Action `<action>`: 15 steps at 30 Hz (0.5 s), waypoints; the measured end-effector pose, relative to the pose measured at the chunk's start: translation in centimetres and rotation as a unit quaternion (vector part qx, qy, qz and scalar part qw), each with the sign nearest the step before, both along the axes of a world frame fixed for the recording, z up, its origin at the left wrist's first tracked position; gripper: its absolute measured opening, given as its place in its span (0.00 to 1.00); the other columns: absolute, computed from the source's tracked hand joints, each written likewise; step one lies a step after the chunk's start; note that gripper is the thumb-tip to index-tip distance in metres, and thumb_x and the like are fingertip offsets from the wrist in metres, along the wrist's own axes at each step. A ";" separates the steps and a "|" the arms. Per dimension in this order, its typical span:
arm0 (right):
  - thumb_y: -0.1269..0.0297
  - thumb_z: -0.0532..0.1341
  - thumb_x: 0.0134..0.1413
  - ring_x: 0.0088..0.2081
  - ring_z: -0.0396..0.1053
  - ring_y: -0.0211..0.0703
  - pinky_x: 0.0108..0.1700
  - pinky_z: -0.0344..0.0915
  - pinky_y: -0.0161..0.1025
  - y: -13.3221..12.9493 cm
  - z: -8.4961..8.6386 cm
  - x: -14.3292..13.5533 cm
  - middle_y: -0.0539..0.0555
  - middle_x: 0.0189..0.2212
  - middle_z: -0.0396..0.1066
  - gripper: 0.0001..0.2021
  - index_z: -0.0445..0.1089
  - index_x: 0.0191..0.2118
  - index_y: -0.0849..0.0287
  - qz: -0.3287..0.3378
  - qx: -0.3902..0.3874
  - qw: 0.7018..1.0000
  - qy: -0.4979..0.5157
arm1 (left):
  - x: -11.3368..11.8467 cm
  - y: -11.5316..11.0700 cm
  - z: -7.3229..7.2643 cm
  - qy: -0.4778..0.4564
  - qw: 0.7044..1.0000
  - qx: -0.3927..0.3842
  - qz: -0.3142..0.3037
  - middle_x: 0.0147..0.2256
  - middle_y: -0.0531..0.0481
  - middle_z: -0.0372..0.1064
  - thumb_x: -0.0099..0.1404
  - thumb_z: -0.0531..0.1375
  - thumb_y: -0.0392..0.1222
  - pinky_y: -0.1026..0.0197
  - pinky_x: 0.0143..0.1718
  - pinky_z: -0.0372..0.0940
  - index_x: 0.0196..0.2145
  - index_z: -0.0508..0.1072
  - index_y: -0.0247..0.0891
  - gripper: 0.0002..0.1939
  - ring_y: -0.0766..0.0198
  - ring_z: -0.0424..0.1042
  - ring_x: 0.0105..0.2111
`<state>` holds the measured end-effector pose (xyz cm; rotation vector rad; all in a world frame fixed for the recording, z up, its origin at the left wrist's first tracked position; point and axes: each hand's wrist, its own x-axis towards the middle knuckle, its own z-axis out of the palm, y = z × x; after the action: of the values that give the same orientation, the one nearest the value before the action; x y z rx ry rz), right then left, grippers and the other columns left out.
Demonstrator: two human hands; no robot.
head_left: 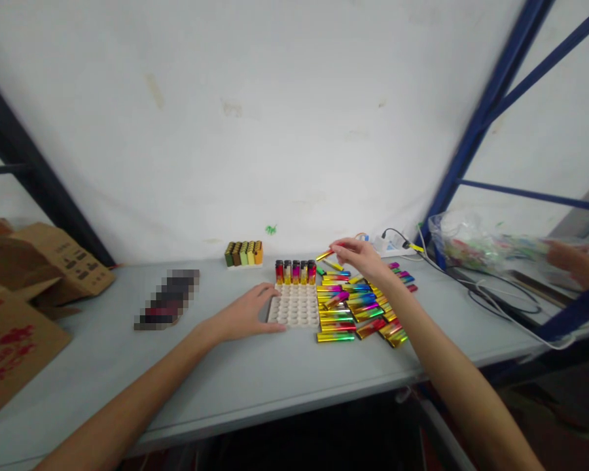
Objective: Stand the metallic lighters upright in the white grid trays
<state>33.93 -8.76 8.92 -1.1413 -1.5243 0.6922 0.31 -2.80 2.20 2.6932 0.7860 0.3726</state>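
Observation:
A white tray [297, 306] with rows of round holes lies on the table. Several shiny lighters [296, 272] with black tops stand upright along its back edge. My left hand [249, 313] holds the tray's left side, thumb at the front corner and fingers farther back. In a pinch, my right hand [360, 256] grips a gold and red lighter [325, 254], raised behind the pile and tilted. A heap of loose metallic lighters [346, 306] in gold, red, green, blue and purple lies right of the tray, partly behind my right forearm.
A block of green, yellow and orange lighters [244, 254] stands by the wall. At left are a pixelated dark object [169, 299] and cardboard boxes [17, 347]. Cables [485, 294], a power strip [390, 246], blue frame posts [476, 137] and another person's hand [572, 261] are at right.

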 end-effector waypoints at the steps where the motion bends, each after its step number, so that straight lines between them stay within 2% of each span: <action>1: 0.42 0.72 0.51 0.32 0.67 0.39 0.38 0.66 0.38 0.9 0.0 -0.8 0.50 0.31 0.73 0.23 0.78 0.40 0.58 0.012 -0.003 0.999 0.044 | 0.0 0.0 0.0 0.001 1.000 -0.002 0.000 0.63 0.40 0.64 0.61 0.64 0.74 0.49 0.67 0.61 0.60 0.68 0.43 0.40 0.45 0.67 0.63; 3: 0.39 0.73 0.47 0.35 0.69 0.39 0.40 0.68 0.37 2.1 -0.5 -2.2 0.51 0.35 0.74 0.25 0.77 0.40 0.56 0.028 -0.014 0.992 0.125 | 0.1 -0.1 0.0 0.002 1.000 -0.006 0.000 0.63 0.40 0.64 0.61 0.64 0.73 0.49 0.68 0.60 0.60 0.68 0.43 0.40 0.45 0.67 0.64; 6: 0.33 0.67 0.53 0.41 0.72 0.42 0.43 0.71 0.37 2.4 -1.7 -3.7 0.51 0.37 0.73 0.27 0.75 0.40 0.54 0.034 -0.037 0.982 0.184 | 0.1 -0.1 0.0 0.000 1.000 -0.007 -0.002 0.63 0.40 0.64 0.62 0.64 0.73 0.49 0.68 0.59 0.60 0.68 0.42 0.40 0.45 0.66 0.64; 8: 0.33 0.65 0.56 0.42 0.74 0.44 0.44 0.72 0.38 1.8 -2.4 -4.2 0.52 0.38 0.73 0.26 0.73 0.41 0.53 0.052 -0.054 0.977 0.201 | 0.0 -0.1 -0.1 -0.003 1.000 -0.010 -0.005 0.63 0.40 0.64 0.62 0.65 0.73 0.49 0.69 0.59 0.60 0.68 0.42 0.40 0.45 0.66 0.64; 11: 0.35 0.65 0.57 0.37 0.73 0.43 0.43 0.73 0.41 0.7 -3.0 -4.6 0.51 0.36 0.73 0.25 0.69 0.42 0.53 0.102 -0.077 0.965 0.230 | 0.0 -0.1 -0.1 -0.005 1.000 -0.013 -0.006 0.63 0.40 0.64 0.62 0.65 0.72 0.49 0.69 0.59 0.60 0.67 0.43 0.40 0.45 0.66 0.64; 13: 0.36 0.65 0.59 0.31 0.69 0.40 0.37 0.72 0.39 0.3 -3.1 -5.0 0.48 0.30 0.69 0.24 0.68 0.44 0.52 0.128 -0.087 0.957 0.247 | 0.0 -0.1 0.0 -0.003 1.000 -0.011 -0.007 0.63 0.40 0.64 0.62 0.65 0.72 0.48 0.68 0.59 0.60 0.67 0.42 0.40 0.45 0.66 0.64; 15: 0.37 0.65 0.60 0.24 0.61 0.37 0.28 0.65 0.35 0.2 -3.1 -5.5 0.43 0.25 0.61 0.23 0.66 0.47 0.51 0.150 -0.097 0.948 0.263 | 0.0 -0.2 0.0 -0.002 1.000 -0.007 -0.008 0.63 0.40 0.64 0.63 0.65 0.72 0.48 0.68 0.59 0.60 0.67 0.42 0.39 0.46 0.66 0.64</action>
<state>28.44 -8.54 5.79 -0.7784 -1.1912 1.2662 0.32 -2.97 2.20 2.6830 0.7618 0.3654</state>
